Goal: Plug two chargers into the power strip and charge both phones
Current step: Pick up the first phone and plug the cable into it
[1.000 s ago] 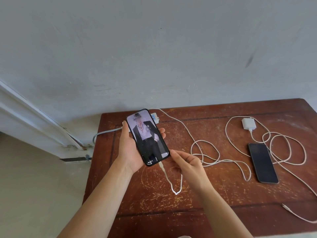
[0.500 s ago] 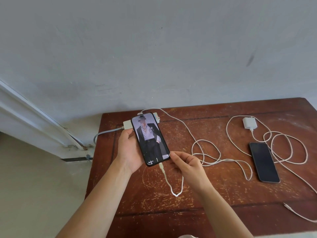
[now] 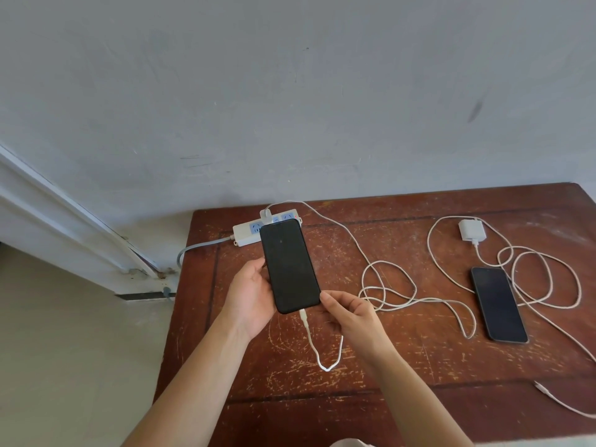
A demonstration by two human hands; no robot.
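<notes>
My left hand (image 3: pixel 250 298) holds a black phone (image 3: pixel 289 266) above the table, its screen dark. A white cable (image 3: pixel 314 346) is plugged into its bottom end and loops down past my right hand (image 3: pixel 351 321), whose fingers touch the phone's lower right corner. That cable runs back to a charger (image 3: pixel 266 215) plugged into the white power strip (image 3: pixel 246 233) at the table's back left. A second black phone (image 3: pixel 498 304) lies flat on the right. The second white charger (image 3: pixel 471 229) lies unplugged behind it, its cable (image 3: pixel 545 279) coiled around the phone.
The worn red-brown wooden table (image 3: pixel 403 366) stands against a grey wall. The strip's grey cord (image 3: pixel 196 248) drops off the left edge toward the floor. The second cable's free end (image 3: pixel 539 386) lies near the front right edge.
The held phone's screen, lit with a picture before, has gone dark. The phone has tilted flatter and moved slightly away from me, uncovering more of the power strip.
</notes>
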